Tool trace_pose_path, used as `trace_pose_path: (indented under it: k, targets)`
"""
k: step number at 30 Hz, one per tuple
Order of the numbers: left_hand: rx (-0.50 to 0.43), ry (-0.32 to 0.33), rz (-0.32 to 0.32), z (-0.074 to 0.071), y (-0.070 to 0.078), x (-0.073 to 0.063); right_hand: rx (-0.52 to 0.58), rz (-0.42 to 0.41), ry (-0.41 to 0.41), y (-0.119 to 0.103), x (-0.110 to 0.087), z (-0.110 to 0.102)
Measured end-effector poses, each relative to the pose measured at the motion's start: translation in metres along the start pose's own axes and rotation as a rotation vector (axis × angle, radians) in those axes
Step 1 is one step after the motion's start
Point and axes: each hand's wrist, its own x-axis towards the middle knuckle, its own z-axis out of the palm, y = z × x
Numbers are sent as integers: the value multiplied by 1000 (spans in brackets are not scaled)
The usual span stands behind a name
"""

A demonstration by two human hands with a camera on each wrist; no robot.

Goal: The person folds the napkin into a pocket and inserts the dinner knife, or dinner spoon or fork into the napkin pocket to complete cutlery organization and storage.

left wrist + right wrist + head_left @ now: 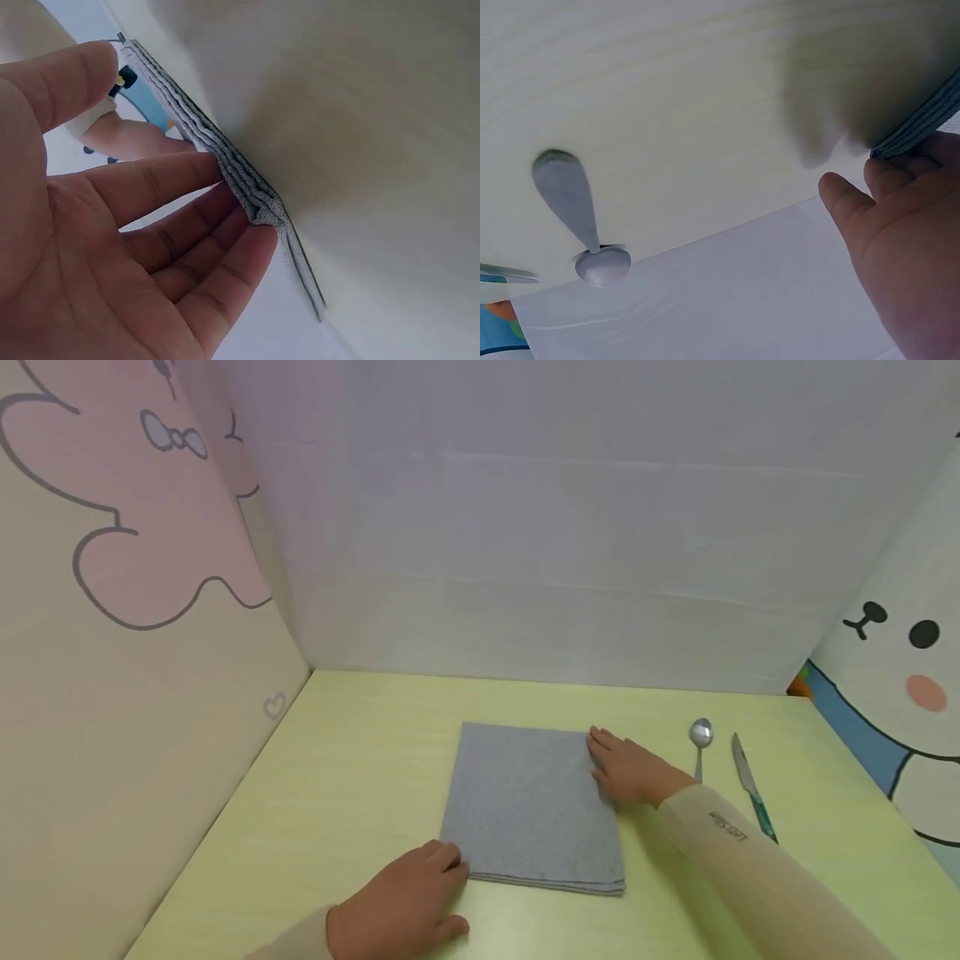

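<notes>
A grey cloth [532,806], folded into a layered rectangle, lies flat on the table. At its near left corner my left hand [405,897] touches the edge with its fingertips. The left wrist view shows those fingers [169,184] slightly bent against the stacked layers [225,161], with the thumb held apart from them. My right hand [630,768] rests along the far right edge of the cloth, fingers extended over its corner. In the right wrist view, part of that hand [915,225] lies against the cloth's layered edge [922,120].
Right of the cloth lie a metal spoon [701,735] and a knife [742,768] with a green handle; the right forearm passes close to both. A pale wall [562,568] closes the table's back, and printed panels stand left and right.
</notes>
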Motion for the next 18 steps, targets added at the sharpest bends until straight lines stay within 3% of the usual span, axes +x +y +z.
trace_pose_path:
  k: [4,12,18]
  targets:
    - [25,-11,7,1,0,4,31,7,12,2,-1,2]
    - [28,-33,3,-2,1,3,5,-15,127,2,-7,13]
    - [30,-33,-3,-4,3,2,28,-27,124,-8,-26,12]
